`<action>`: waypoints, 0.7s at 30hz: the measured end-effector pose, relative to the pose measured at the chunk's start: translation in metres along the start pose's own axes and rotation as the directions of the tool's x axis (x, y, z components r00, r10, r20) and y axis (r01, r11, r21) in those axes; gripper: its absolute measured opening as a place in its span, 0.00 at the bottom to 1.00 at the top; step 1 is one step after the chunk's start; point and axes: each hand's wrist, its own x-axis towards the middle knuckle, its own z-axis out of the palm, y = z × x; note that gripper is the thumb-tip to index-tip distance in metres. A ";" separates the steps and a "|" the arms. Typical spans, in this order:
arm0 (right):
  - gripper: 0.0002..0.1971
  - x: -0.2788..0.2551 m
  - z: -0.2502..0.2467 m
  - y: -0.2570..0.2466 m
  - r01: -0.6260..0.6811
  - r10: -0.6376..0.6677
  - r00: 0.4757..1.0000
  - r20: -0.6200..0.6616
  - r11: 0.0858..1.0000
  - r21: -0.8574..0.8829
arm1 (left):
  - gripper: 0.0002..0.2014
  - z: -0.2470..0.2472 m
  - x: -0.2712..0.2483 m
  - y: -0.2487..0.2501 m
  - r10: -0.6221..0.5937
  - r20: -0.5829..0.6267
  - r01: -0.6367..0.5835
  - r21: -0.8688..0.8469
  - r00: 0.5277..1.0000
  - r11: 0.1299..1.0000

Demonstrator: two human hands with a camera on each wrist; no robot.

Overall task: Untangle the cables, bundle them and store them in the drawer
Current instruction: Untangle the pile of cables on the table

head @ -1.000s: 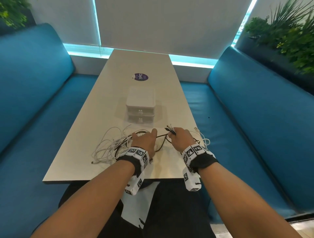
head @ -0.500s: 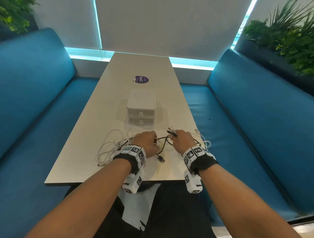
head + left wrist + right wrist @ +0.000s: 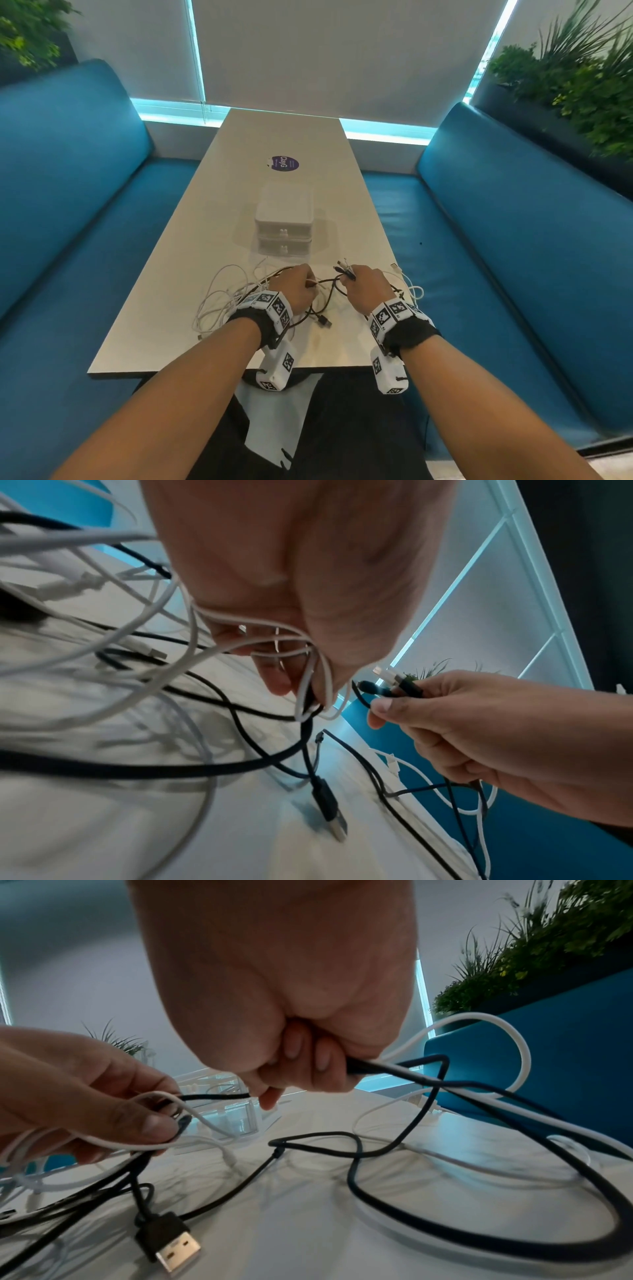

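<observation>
Pale table: drawer unit, purple sticker, tangled cables, black USB plug.

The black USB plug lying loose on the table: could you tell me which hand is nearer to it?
Left. The left hand hangs just above the black USB plug; the right hand is farther off to its right.

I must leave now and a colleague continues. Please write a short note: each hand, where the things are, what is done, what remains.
Left hand: grips white and black cable loops.
Right hand: pinches several cable ends.
Cables: tangled on the table; one black USB plug lies loose near its edge.
Drawer box: behind the cables, both drawers closed.
Done: some ends gathered.
Left: untangle, bundle, open a drawer, store.
</observation>
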 end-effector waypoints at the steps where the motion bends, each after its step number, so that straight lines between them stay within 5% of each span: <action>1: 0.15 0.000 0.000 0.001 0.000 0.000 1.000 0.001 1.000 0.000 | 0.05 0.001 0.001 -0.001 0.007 -0.010 -0.007 0.025 1.000 1.000; 12: 0.14 0.003 -0.006 0.003 -0.011 0.011 1.000 -0.002 1.000 -0.023 | 0.05 -0.002 -0.002 0.001 0.074 0.010 -0.074 0.290 0.997 0.954; 21: 0.14 0.002 -0.012 0.017 -0.068 0.067 0.998 -0.021 0.996 -0.064 | 0.10 -0.008 -0.005 -0.010 0.139 -0.048 -0.130 0.168 0.989 0.977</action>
